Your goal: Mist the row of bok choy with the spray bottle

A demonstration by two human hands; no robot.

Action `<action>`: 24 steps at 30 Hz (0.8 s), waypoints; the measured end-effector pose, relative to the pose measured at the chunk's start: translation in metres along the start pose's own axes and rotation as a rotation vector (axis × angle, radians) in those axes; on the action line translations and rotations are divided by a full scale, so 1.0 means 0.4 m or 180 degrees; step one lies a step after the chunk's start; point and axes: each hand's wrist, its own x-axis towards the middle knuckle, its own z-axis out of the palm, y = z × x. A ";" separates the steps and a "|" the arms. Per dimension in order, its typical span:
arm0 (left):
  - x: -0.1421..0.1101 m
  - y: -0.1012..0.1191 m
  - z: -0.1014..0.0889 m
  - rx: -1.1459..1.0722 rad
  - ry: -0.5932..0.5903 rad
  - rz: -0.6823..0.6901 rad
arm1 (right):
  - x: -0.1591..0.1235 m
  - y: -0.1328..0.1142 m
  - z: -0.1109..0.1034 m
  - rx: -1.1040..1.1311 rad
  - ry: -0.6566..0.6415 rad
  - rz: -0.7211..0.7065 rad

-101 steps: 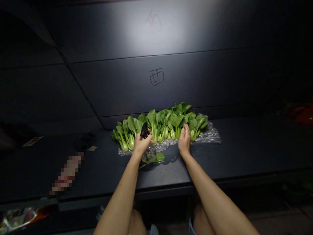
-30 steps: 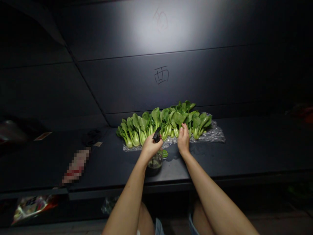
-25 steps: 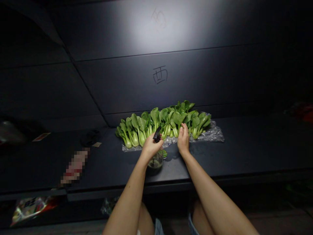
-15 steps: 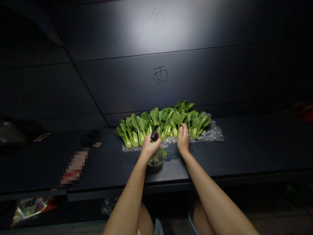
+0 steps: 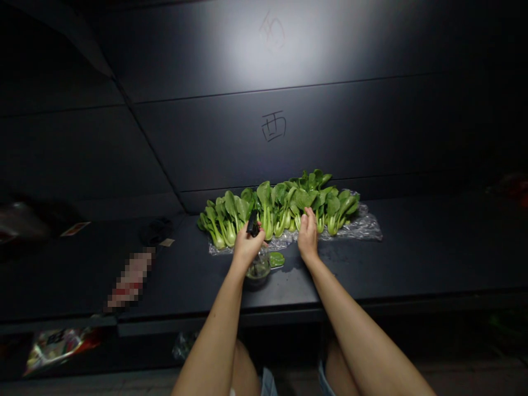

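My left hand (image 5: 246,246) is closed around the neck of a clear spray bottle (image 5: 259,269) with a black trigger head, its nozzle end turned toward the greens. Heads of bok choy (image 5: 231,212) stand side by side in a row, leaves up and pale stems down, on a sheet of clear plastic (image 5: 365,225). My right hand (image 5: 307,234) is at the front of the row with fingers extended upward, close to the leaves; whether it touches them is hard to see. A loose green leaf (image 5: 276,259) lies on the shelf just right of the bottle.
The dark shelf (image 5: 412,247) runs left and right, backed by a dark panel (image 5: 206,143) with marks drawn on it. On the left lie a dark bundle (image 5: 155,231) and a small card (image 5: 167,242). A shiny package (image 5: 58,346) sits below the shelf's front edge.
My left hand has moved slightly left with the spray bottle, showing more of the loose leaf. My right hand stays nearly in place by the bok choy. The view has shifted a little.
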 end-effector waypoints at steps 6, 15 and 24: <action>-0.003 0.011 -0.018 -0.0084 0.0110 -0.0001 | -0.003 0.003 0.009 -0.0089 -0.0067 -0.0026; -0.004 0.014 -0.043 0.0021 0.0382 -0.0014 | -0.008 0.018 0.019 -0.0273 -0.0083 -0.0145; 0.010 -0.002 -0.066 0.0024 0.0433 0.0181 | -0.013 0.004 0.026 -0.0296 -0.0090 -0.0135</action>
